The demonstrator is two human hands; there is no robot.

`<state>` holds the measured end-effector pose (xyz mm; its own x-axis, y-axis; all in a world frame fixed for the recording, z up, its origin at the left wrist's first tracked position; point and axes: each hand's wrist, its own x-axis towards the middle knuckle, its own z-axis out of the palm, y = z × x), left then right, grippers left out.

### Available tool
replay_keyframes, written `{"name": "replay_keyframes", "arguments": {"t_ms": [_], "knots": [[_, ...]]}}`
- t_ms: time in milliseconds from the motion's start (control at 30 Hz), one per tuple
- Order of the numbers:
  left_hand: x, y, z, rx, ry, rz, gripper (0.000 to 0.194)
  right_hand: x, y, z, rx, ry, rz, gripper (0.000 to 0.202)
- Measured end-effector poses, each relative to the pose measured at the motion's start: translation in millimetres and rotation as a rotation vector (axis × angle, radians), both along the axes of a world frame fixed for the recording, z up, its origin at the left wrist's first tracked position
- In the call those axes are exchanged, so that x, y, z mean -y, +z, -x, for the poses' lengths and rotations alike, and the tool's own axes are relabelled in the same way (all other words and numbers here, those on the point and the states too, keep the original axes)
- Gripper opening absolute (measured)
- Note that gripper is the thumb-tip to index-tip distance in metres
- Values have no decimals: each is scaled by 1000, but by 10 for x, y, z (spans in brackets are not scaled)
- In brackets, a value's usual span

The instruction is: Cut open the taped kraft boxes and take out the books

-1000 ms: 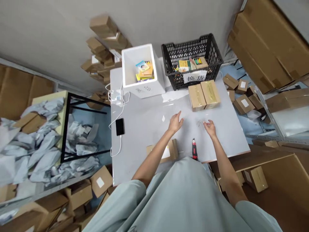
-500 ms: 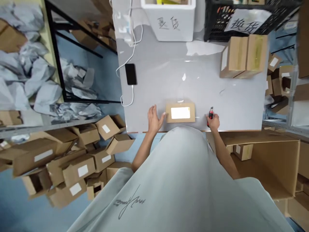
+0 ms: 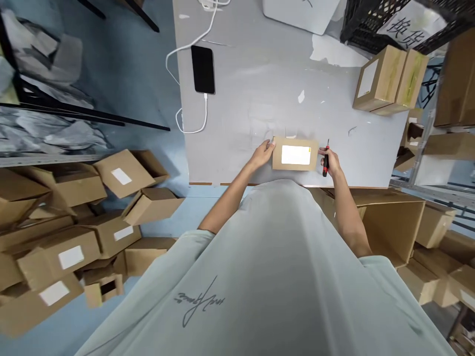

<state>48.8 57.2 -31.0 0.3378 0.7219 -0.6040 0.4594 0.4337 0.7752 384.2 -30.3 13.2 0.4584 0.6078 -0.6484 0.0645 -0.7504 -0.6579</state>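
The left hand, a second ago stretched over bare desk, now touches the left end of the cardboard box. The right hand has gripped the red-and-black cutter (earlier lying loose) and brought it just beside the box's right end.

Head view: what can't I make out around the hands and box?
Head view:
Inside of the small box: hidden by its cardboard.
Print on its label: washed out.
Blade of the cutter in the right hand: too small.
Exact hold of the left hand: too small.
Tops of the white bin and black crate: cut off by the upper edge.
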Motion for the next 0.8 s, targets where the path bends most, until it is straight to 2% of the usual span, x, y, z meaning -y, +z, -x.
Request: {"name": "replay_keyframes", "arguments": {"t_ms": [67, 200, 300, 433, 533, 667, 733, 800], "knots": [[-28, 31, -29, 41, 14, -15, 87, -32, 115, 45, -108, -67, -47, 31], [65, 114, 3, 111, 135, -106, 87, 65, 333, 140, -64, -67, -114, 30], [219, 90, 64, 185, 180, -178, 85, 222, 444, 261, -42, -43, -151, 34], [468, -43, 154, 256, 142, -237, 84, 384, 498, 442, 27, 5, -129, 44], [635, -114, 221, 245, 109, -237, 96, 416, 501, 506, 77, 73, -34, 49], [729, -64, 321, 224, 37, -286, 107, 371, 552, 452, 177, 112, -16, 53], [699, -11, 370, 214, -6, -352, 100, 325, 618, 411, 222, 132, -49, 54], [628, 15, 409, 214, -48, -421, 90, 264, 713, 402, 229, 216, -61, 57]]}}
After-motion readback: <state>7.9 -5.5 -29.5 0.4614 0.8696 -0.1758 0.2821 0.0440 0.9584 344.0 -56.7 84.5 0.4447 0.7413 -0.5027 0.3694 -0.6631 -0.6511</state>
